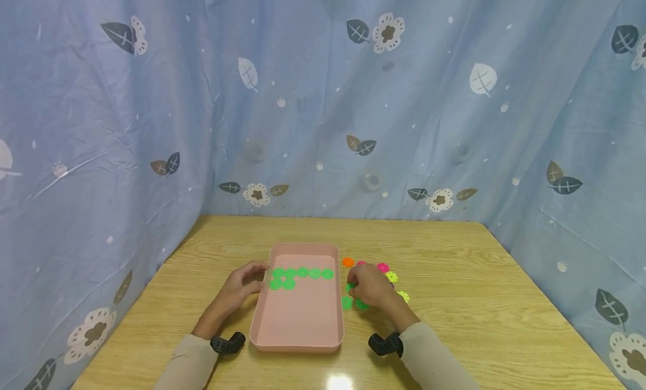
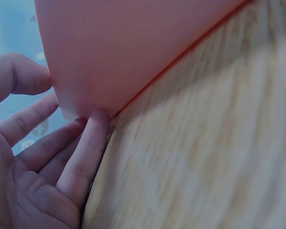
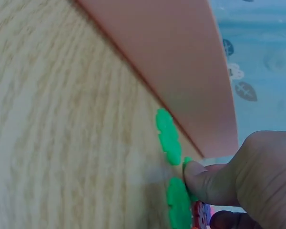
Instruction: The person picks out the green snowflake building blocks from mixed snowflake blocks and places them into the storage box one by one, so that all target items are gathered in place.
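Observation:
Green flower-shaped plastic pieces (image 1: 303, 273) lie in rows inside the pink tray (image 1: 303, 329), toward its far left. My left hand (image 1: 241, 283) rests its fingers against the outside of the tray's left wall; in the left wrist view those fingers (image 2: 88, 157) touch the pink side. On the tray's right, my right hand (image 1: 372, 286) pinches a green flower piece (image 3: 187, 164) between thumb and finger, low over the table. Two other green pieces (image 1: 346, 303) (image 3: 168, 137) lie just beside that hand, which partly hides the pile.
Around the right hand are an orange piece (image 1: 348, 262), pink pieces (image 1: 383, 267) and yellow-green pieces (image 1: 403, 296). The wooden table (image 1: 484, 323) carries everything, and a blue patterned curtain (image 1: 323, 98) hangs behind and at both sides.

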`<state>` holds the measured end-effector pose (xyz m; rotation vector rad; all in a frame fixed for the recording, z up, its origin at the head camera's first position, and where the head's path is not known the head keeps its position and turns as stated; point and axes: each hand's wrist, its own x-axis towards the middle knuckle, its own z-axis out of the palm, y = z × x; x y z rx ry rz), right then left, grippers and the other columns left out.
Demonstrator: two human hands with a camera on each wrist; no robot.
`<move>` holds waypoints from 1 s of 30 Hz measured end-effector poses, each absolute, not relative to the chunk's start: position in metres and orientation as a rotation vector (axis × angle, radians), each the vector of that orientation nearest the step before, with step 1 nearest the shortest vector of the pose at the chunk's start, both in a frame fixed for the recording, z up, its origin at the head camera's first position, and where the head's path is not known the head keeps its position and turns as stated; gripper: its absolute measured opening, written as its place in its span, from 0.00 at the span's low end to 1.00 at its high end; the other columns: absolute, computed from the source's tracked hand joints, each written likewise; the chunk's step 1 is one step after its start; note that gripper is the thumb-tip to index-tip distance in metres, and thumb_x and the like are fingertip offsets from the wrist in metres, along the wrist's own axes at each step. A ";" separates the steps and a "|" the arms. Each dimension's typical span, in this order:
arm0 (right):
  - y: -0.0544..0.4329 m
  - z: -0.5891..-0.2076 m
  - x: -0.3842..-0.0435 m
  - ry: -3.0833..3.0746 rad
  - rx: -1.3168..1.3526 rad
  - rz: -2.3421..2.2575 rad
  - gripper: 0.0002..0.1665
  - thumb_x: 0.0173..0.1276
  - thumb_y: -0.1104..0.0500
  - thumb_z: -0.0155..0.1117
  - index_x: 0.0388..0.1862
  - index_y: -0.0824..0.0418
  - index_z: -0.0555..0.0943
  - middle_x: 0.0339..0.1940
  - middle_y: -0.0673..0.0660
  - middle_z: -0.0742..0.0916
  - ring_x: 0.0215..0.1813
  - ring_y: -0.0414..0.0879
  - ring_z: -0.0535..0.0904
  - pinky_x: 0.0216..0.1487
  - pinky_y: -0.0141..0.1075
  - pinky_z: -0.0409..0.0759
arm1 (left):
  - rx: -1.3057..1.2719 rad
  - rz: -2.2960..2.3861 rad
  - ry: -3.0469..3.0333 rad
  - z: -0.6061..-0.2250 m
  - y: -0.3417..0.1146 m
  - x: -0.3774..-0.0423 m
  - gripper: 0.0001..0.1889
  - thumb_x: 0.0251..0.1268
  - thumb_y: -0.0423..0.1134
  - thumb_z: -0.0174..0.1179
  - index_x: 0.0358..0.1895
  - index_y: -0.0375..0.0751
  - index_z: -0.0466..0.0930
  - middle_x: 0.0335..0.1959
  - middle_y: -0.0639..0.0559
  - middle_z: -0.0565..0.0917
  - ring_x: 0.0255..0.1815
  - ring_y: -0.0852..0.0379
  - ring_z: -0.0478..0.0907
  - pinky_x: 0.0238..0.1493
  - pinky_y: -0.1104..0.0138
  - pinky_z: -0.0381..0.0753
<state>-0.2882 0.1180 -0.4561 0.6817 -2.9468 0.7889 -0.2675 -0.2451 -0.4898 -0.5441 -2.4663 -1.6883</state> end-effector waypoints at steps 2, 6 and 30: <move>0.117 -0.456 -0.289 -2.948 0.695 0.737 0.08 0.59 0.64 0.76 0.37 0.62 0.87 0.38 0.53 0.87 0.41 0.48 0.82 0.40 0.45 0.84 | -0.547 -1.686 -2.471 -0.489 -0.245 -0.268 0.23 0.68 0.31 0.61 0.65 0.32 0.75 0.65 0.36 0.78 0.66 0.36 0.74 0.67 0.46 0.71; 0.114 -0.456 -0.290 -2.969 0.688 0.645 0.08 0.59 0.64 0.74 0.38 0.61 0.86 0.41 0.53 0.85 0.40 0.46 0.80 0.37 0.44 0.83 | -0.529 -1.701 -2.476 -0.486 -0.245 -0.267 0.23 0.67 0.31 0.61 0.65 0.32 0.75 0.65 0.36 0.78 0.66 0.37 0.74 0.67 0.51 0.73; 0.111 -0.451 -0.294 -2.894 0.850 0.913 0.18 0.55 0.78 0.58 0.42 0.64 0.82 0.31 0.54 0.84 0.30 0.45 0.75 0.31 0.37 0.76 | -0.523 -1.702 -2.483 -0.488 -0.244 -0.264 0.23 0.68 0.32 0.61 0.65 0.33 0.75 0.66 0.38 0.78 0.67 0.38 0.74 0.67 0.53 0.72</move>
